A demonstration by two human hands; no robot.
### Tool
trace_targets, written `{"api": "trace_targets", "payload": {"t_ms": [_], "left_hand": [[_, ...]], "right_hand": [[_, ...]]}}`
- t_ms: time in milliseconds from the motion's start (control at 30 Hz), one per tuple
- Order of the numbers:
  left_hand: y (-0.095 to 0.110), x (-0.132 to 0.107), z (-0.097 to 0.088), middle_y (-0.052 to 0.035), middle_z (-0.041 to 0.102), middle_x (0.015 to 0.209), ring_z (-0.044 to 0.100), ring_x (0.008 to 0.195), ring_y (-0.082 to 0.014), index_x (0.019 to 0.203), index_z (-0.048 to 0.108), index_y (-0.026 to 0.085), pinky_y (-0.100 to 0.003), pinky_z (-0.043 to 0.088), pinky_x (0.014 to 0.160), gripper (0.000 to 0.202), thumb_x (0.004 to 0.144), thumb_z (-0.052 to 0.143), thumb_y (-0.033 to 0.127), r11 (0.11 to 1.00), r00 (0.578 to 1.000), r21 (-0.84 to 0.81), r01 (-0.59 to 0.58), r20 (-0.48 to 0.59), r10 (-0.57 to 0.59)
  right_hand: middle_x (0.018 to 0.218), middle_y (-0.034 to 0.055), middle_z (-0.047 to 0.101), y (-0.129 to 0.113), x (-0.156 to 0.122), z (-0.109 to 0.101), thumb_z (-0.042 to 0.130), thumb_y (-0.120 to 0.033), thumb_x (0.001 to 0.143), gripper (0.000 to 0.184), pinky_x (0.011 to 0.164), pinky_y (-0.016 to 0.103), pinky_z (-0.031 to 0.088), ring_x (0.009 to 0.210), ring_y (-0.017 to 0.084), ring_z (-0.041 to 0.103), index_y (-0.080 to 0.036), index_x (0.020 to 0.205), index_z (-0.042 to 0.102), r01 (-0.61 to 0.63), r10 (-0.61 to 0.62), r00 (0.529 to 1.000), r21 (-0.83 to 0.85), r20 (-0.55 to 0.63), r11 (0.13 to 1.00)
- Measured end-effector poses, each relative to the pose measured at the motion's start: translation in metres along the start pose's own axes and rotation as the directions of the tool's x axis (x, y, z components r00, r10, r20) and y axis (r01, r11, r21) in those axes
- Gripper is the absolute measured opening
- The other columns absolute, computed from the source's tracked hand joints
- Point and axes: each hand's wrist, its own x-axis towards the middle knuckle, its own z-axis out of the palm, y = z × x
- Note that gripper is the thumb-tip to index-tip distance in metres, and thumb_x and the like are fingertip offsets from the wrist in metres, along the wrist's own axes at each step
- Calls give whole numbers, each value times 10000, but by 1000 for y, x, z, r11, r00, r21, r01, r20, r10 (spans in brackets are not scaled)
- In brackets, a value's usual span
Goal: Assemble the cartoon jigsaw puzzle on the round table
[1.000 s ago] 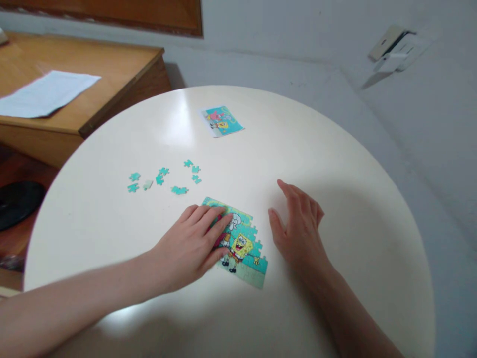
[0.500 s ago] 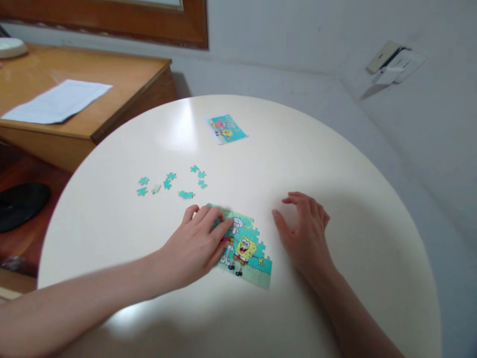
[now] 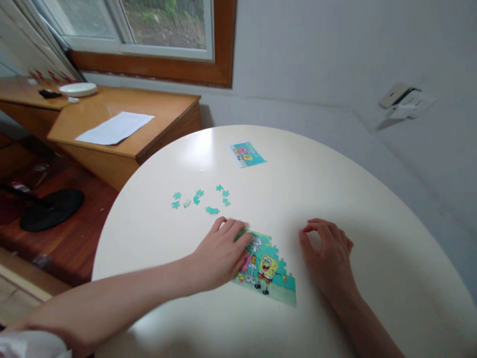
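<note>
A partly joined cartoon jigsaw (image 3: 270, 271) lies on the round cream table (image 3: 372, 278) in front of me. My left hand (image 3: 221, 256) rests flat on the jigsaw's left part, fingers stretched out, covering its corner. My right hand (image 3: 330, 256) sits on the bare table just right of the jigsaw, fingers curled in with thumb and forefinger near each other; nothing shows between them. Several loose teal puzzle pieces (image 3: 201, 200) lie scattered beyond my left hand.
A small picture card (image 3: 248, 154) lies near the table's far edge. A wooden desk (image 3: 149, 124) with a white sheet (image 3: 115, 128) stands at the left under a window. A black round base (image 3: 52, 209) sits on the wooden floor. A wall socket (image 3: 404, 102) is at the right.
The view has tilted up and swung left, bringing in the window. My right hand's fingers have curled from spread to nearly pinched. My left hand stays on the jigsaw.
</note>
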Motion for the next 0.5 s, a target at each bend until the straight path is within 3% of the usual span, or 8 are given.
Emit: {"api": "trace_targets", "payload": {"t_ms": [133, 300, 400, 500], "left_hand": [[-6, 4, 0, -116, 574, 1043, 518, 985, -238, 1025, 554, 147, -422, 380, 869, 210, 883, 417, 217, 999, 999, 19, 41, -24, -40], [-26, 12, -16, -94, 609, 822, 554, 801, -210, 761, 591, 137, -370, 414, 759, 237, 878, 399, 213, 983, 982, 17, 185, -43, -184], [-53, 13, -35, -90, 617, 743, 565, 720, -193, 705, 593, 139, -341, 418, 712, 266, 865, 395, 218, 927, 926, -7, 374, -59, -374], [-88, 5, -53, -100, 645, 811, 576, 724, -196, 794, 615, 133, -300, 419, 654, 240, 843, 403, 236, 821, 813, -76, 566, -114, -571]], "right_hand": [[933, 73, 616, 3, 0, 1, 442, -301, 793, 122, 808, 390, 336, 872, 239, 545, -217, 771, 528, 0, 0, 1000, -15, -3, 1000], [924, 75, 611, 9, 0, 4, 432, -317, 785, 143, 792, 393, 339, 862, 244, 540, -218, 780, 536, 6, -6, 1000, -15, -13, 1000], [918, 75, 611, 11, 1, 6, 428, -325, 778, 148, 795, 404, 343, 870, 251, 542, -223, 778, 535, -8, 8, 1000, -10, -14, 1000], [903, 76, 610, 12, 2, 7, 416, -331, 774, 159, 794, 410, 349, 865, 253, 545, -224, 775, 533, -29, 29, 1000, -4, -3, 1000]]}}
